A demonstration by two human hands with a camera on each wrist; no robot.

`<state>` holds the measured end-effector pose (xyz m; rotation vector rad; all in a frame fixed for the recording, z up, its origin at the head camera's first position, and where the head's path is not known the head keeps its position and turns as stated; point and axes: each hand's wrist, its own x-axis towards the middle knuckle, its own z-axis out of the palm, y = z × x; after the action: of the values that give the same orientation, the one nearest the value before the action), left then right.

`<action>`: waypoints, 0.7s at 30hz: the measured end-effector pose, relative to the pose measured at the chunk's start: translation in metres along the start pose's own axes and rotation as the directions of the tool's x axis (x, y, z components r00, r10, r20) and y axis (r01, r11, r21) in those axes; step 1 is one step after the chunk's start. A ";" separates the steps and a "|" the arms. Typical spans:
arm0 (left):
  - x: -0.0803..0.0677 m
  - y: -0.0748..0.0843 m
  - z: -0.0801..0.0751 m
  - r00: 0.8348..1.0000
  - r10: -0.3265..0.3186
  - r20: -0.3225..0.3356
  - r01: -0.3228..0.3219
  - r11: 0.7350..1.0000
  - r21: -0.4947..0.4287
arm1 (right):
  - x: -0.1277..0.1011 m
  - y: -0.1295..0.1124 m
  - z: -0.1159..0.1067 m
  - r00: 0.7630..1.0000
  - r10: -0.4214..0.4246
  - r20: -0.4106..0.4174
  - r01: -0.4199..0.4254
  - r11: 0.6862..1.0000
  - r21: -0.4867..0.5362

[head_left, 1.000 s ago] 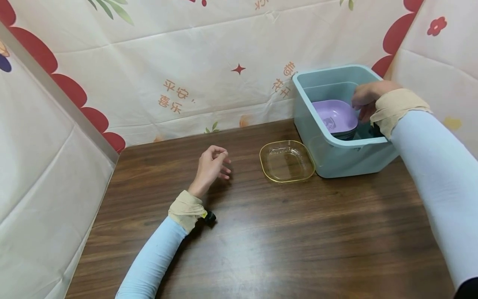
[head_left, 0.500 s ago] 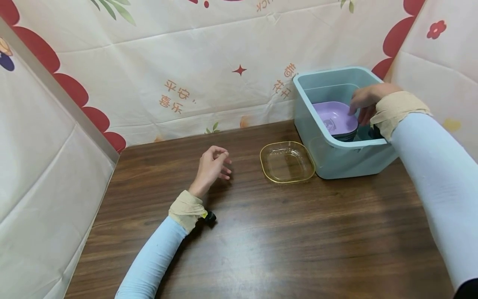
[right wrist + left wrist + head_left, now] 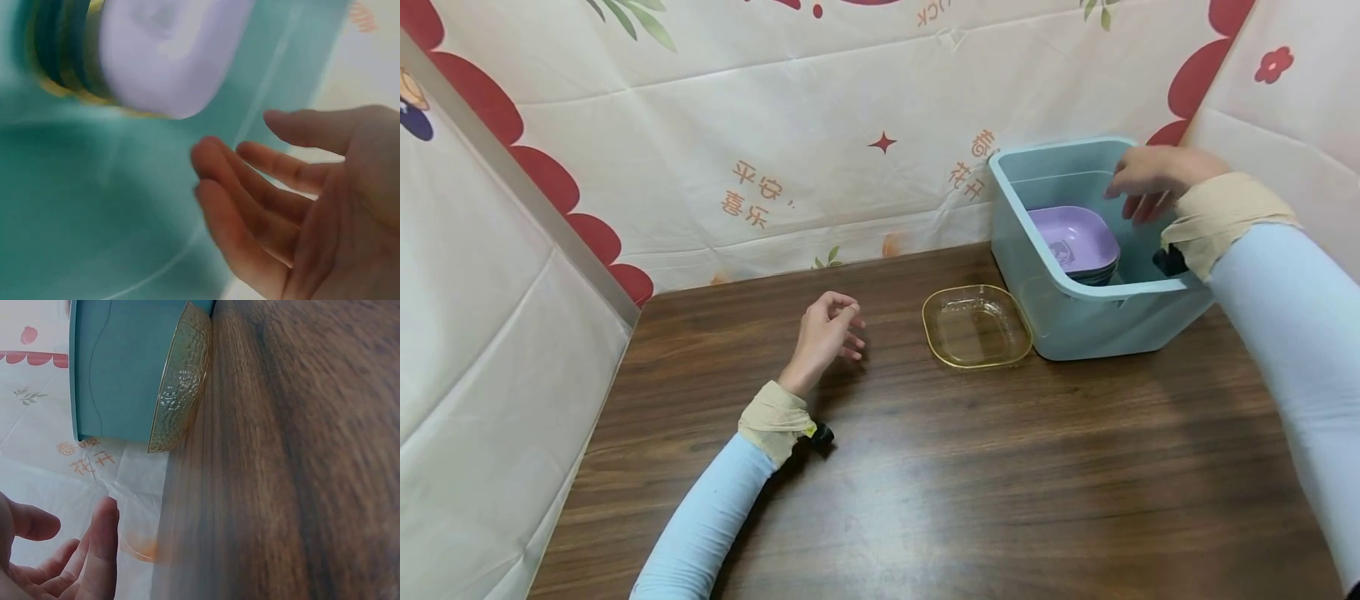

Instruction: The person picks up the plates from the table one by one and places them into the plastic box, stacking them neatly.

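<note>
My right hand [image 3: 1165, 179] hovers over the right side of a light blue plastic bin [image 3: 1097, 329], fingers loosely bent and holding nothing. Just left of it, inside the bin, a purple dish [image 3: 1078, 233] tops a stack of dishes; in the right wrist view the purple dish [image 3: 175, 56] is apart from the fingertips, and gold-edged dishes [image 3: 62, 56] show under it. My left hand [image 3: 822, 337] stays low over the table, loosely curled around nothing. Between that hand and the bin lies a clear amber dish [image 3: 977, 327] with a gold rim, its edge close against the bin's side.
The brown wood-grain table [image 3: 925, 483] carries the bin at its back right. A printed white cloth [image 3: 820, 167] hangs behind the table and along both sides. The bin's raised rim [image 3: 1026, 212] surrounds the stack.
My right hand has moved up and to the right, away from the purple dish. The dishes and my left hand have stayed in place.
</note>
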<state>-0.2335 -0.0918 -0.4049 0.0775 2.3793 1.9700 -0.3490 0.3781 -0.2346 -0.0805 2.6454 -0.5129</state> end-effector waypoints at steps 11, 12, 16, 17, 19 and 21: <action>0.003 0.002 -0.001 1.000 0.003 -0.017 -0.003 1.000 -0.003 | -0.058 -0.080 0.006 0.887 -0.212 -0.410 0.169 0.976 -0.139; 0.003 0.002 -0.001 1.000 0.003 -0.015 -0.003 1.000 -0.002 | -0.064 -0.088 0.010 0.878 -0.233 -0.417 0.185 0.971 -0.154; 0.004 0.003 -0.002 1.000 0.002 -0.014 -0.002 1.000 0.002 | -0.080 -0.119 0.029 0.868 -0.307 -0.390 0.242 0.948 -0.206; 0.003 0.003 -0.002 1.000 0.001 -0.015 -0.001 1.000 0.001 | -0.083 -0.125 0.033 0.867 -0.324 -0.379 0.257 0.942 -0.217; 0.002 0.003 -0.003 1.000 0.001 -0.019 -0.001 1.000 0.000 | -0.088 -0.135 0.043 0.866 -0.350 -0.357 0.284 0.932 -0.224; 0.001 0.003 -0.003 1.000 0.001 -0.019 -0.001 1.000 -0.002 | -0.093 -0.143 0.052 0.864 -0.367 -0.343 0.306 0.926 -0.221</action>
<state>-0.2349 -0.0945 -0.4011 0.0597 2.3887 1.9830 -0.2467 0.2401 -0.1877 -0.5589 3.0706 -0.4619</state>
